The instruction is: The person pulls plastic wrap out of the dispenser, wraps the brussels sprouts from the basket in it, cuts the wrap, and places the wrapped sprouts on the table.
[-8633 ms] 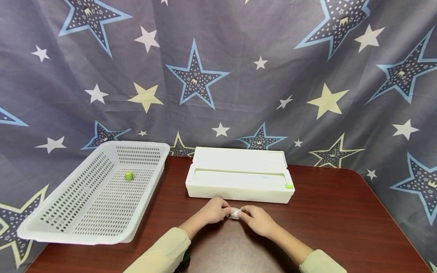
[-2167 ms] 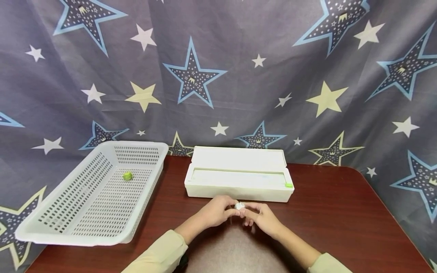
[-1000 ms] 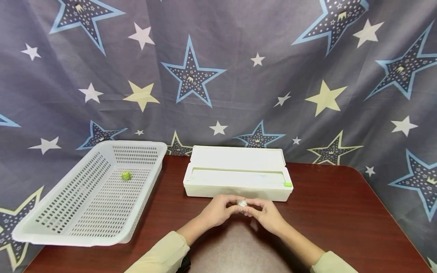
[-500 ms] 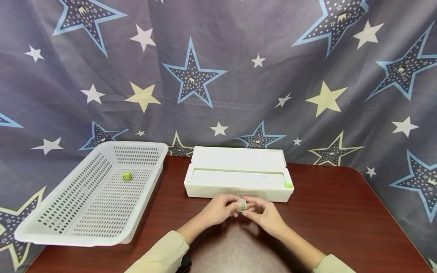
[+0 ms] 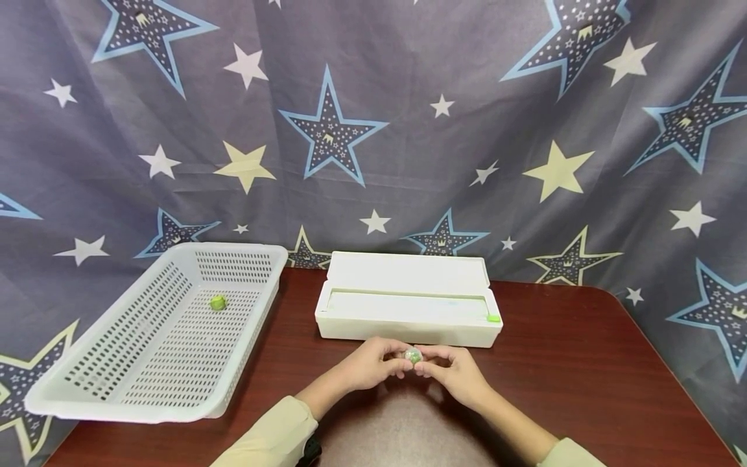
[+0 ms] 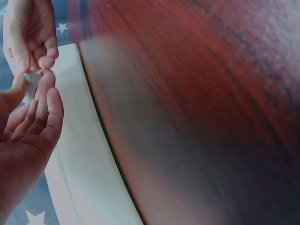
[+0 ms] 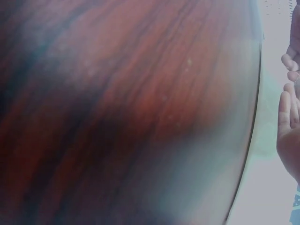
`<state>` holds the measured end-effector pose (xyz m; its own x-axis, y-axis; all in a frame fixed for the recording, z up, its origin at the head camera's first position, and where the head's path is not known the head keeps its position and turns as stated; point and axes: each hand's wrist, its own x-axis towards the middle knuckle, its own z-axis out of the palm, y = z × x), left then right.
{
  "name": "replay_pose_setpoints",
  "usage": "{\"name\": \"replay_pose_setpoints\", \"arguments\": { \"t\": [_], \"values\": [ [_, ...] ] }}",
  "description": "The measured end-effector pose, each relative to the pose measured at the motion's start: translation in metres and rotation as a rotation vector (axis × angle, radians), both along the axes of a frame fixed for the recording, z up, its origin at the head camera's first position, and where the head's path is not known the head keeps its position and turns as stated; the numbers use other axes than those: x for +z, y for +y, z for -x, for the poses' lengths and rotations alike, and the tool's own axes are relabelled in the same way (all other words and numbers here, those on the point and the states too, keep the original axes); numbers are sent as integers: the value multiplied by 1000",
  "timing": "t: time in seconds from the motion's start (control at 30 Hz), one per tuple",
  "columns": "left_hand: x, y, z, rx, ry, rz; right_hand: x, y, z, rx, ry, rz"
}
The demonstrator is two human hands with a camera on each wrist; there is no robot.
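Observation:
Between both hands is a small, roundish green piece wrapped in clear film [image 5: 413,355], held just in front of the white box. The left hand [image 5: 373,364] pinches it from the left with thumb and fingers. From the other side, the right hand [image 5: 455,373] pinches it with thumb and forefinger. In the left wrist view the shiny film [image 6: 32,86] shows between the fingertips of both hands; most of the piece is covered there. The right wrist view catches only part of the hands at its right edge, with the wrapped piece barely visible.
Behind the hands stands a long white cling film dispenser [image 5: 408,331], lid raised, with a green slider [image 5: 493,318] at its right end. A white perforated basket [image 5: 157,410] at the left holds a small green piece [image 5: 218,303]. A star-patterned curtain [image 5: 467,130] hangs behind the brown table [image 5: 583,376].
The wrapped piece, lower and paler 8.6 seconds ago, has been raised slightly and turned in the fingers, and its green now shows through. Both hands have shifted their grip around it.

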<state>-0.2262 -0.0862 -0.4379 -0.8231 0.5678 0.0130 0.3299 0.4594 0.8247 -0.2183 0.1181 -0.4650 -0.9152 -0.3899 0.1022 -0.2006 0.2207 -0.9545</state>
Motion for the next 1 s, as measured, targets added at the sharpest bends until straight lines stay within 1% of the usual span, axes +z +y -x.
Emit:
{"name": "replay_pose_setpoints", "arguments": {
  "t": [0.07, 0.17, 0.33, 0.43, 0.47, 0.63, 0.7, 0.83, 1.0],
  "values": [
    [0, 0, -1, -5, 24, 13, 0, 0, 0, 1, 2, 0],
    [-1, 1, -1, -10, 37, 23, 0, 1, -1, 3, 16, -2],
    [-3, 2, 0, -16, 24, 11, 0, 2, -1, -2, 37, 10],
    [-4, 1, 0, -6, 12, 7, 1, 2, -2, -10, 36, 15],
    [-4, 1, 0, 3, 18, 12, 2, 2, -2, -10, 32, 13],
    [-6, 0, 0, 45, 98, 48, 3, 3, -3, -11, 25, -24],
    [-7, 0, 0, 57, 99, 26, 2, 4, -3, -3, 25, -24],
    [-9, -1, -1, 69, 70, -55, 1, 6, -2, 37, 29, 0],
    [-9, 1, -2, 92, 99, -72, 2, 5, -1, 67, 16, 16]
  ]
}}
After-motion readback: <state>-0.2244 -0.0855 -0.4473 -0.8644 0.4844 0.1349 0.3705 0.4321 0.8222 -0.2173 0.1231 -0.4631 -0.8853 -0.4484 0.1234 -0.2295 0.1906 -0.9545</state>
